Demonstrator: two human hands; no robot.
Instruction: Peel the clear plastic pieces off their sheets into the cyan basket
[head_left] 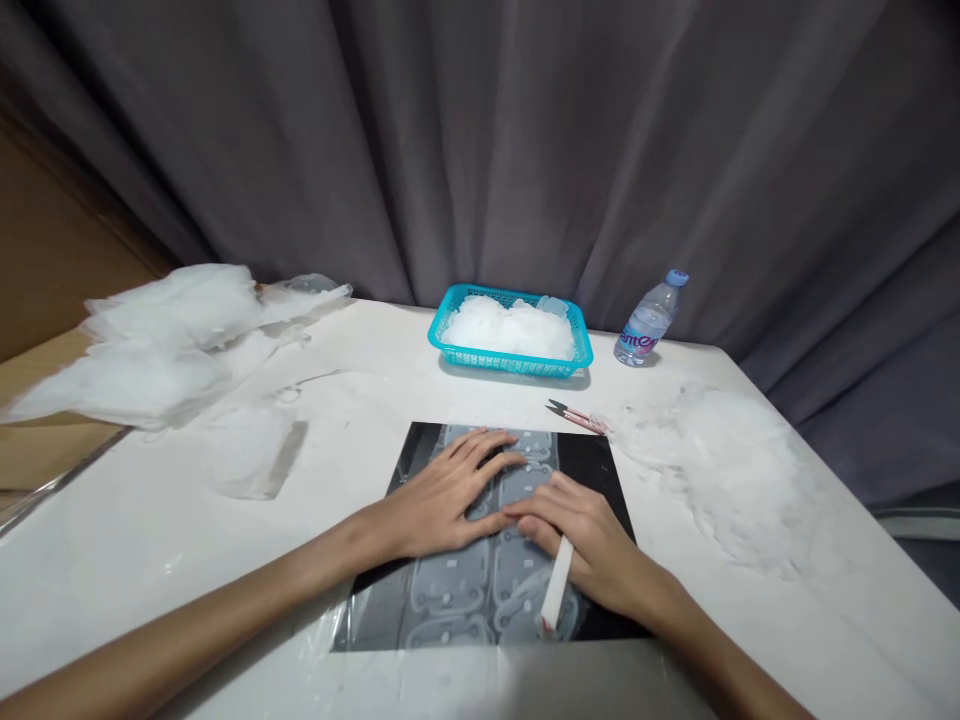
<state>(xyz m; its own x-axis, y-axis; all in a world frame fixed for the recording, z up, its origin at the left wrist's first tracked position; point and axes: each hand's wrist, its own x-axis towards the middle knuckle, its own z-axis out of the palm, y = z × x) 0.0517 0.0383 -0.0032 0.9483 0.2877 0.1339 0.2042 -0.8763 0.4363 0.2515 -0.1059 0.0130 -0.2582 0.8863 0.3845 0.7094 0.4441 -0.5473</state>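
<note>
My left hand [459, 497] lies flat with its fingers spread over a translucent plastic sheet [448, 580] printed or moulded with rounded rectangular shapes. The sheet rests on a black mat [592, 465]. Close beside it, my right hand [581, 530] is closed round a slim white stick-shaped tool [556, 590] with a reddish mark at its near end. The tool's other end is hidden under the fingers, so its kind does not show. My right fingertips touch the sheet near my left thumb. A loose translucent piece [536, 605] lies over the sheet's lower right.
Behind the mat stand a turquoise basket [512, 364] of white translucent pieces and a water bottle [649, 322]. Small thread snips [576, 416] lie beyond the mat. Piles of clear plastic sit right [739, 465] and left [169, 335]. A grey curtain [480, 150] hangs behind the table.
</note>
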